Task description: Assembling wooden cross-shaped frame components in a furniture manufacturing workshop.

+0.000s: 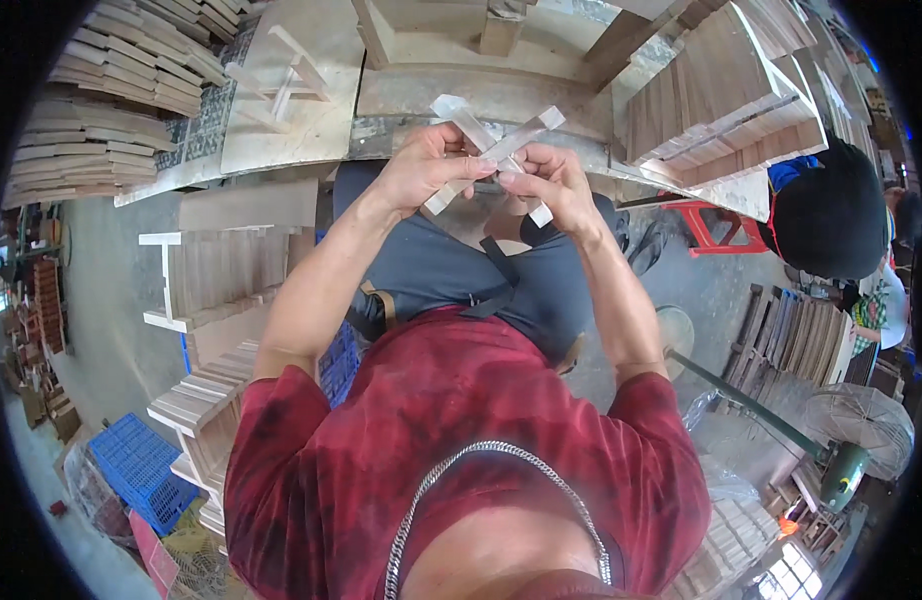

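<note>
Two short pale wooden bars cross in an X-shaped wooden piece (529,134), held up over my lap just off the near edge of the workbench (401,135). My left hand (421,172) is closed on it from the left, with thumb and fingers near the crossing. From the right, my right hand (561,188) pinches it, its thumb close to the left one. Both thumbs almost meet where the bars join. The bar ends stick out above and below my fingers. Some fingertips are hidden behind the wood.
A small wooden frame (281,88) stands on the bench at left, beside stacked slats (111,150). Upright wooden boards (711,100) stand at right. A red stool (703,228) and a person in black (831,215) are beyond. A blue crate (141,472) and a fan (861,430) stand lower down.
</note>
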Demonstrator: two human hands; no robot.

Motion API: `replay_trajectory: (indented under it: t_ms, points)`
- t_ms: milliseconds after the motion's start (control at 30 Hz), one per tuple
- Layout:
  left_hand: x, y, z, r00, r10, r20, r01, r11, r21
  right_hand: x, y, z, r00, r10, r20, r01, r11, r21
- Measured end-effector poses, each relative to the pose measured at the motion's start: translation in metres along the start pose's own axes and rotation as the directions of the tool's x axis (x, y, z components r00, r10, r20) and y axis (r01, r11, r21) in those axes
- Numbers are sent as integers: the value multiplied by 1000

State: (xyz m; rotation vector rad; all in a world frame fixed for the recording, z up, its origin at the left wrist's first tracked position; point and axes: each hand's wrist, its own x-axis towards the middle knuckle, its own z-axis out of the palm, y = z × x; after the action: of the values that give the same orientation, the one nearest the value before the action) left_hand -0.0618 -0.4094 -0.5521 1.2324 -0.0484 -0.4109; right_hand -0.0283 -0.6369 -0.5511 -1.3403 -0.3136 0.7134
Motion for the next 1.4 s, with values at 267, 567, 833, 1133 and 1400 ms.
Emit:
replay_trajectory:
  t_ms: [267, 567, 833, 1133, 1400]
  points:
    - [9, -14, -6, 998, -56, 10, 56, 998, 10, 3, 31, -15, 1000, -6, -25, 6, 1000, -1]
    - [60, 9, -29, 966, -175, -189, 142, 974, -175, 19, -5, -22, 819, -538, -200, 154, 542, -826]
    - [72, 7, -21, 790, 539, -293, -142, 626, 767, 75, -25, -42, 752, -577, -319, 150, 620, -770]
    - [143, 30, -51, 708, 615, -347, -48, 532, 846, 140, -40, -69, 704, -677, -216, 94, 389, -916]
    - [147, 24, -63, 685, 667, -295, -58, 453, 890, 149, -45, -69, 737, -656, -160, 60, 299, -952]
